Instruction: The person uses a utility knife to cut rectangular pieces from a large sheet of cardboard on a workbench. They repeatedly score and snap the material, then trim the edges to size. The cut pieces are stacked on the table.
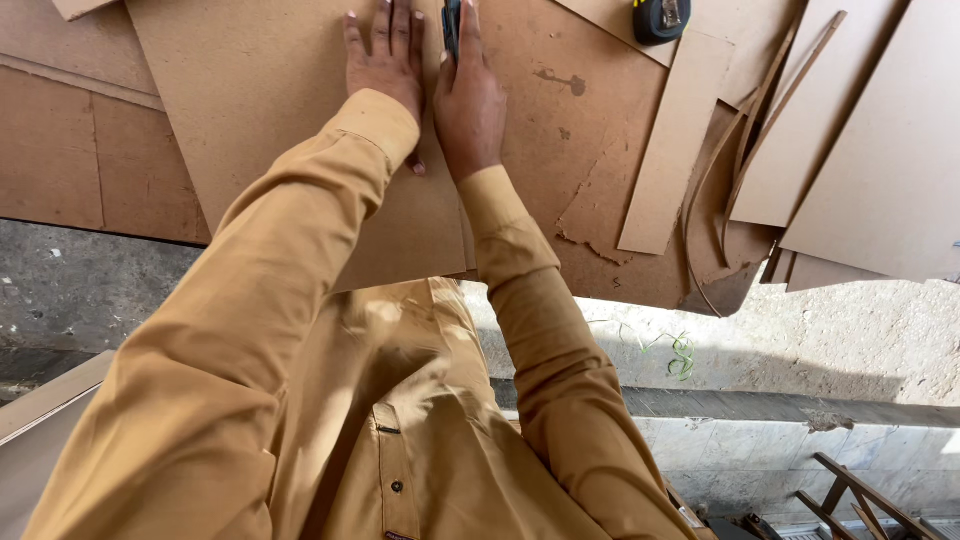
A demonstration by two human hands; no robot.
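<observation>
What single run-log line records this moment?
left hand: flat on large brown fibreboard sheet | right hand: gripping dark cutting tool | yellow-black tape measure: nearby

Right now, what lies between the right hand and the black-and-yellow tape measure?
Head view: only bare brown fibreboard sheet between the right hand and the black-and-yellow tape measure, with small dark stains.

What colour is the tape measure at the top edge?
Black with yellow, in the head view: tape measure lying on the brown boards.
</observation>
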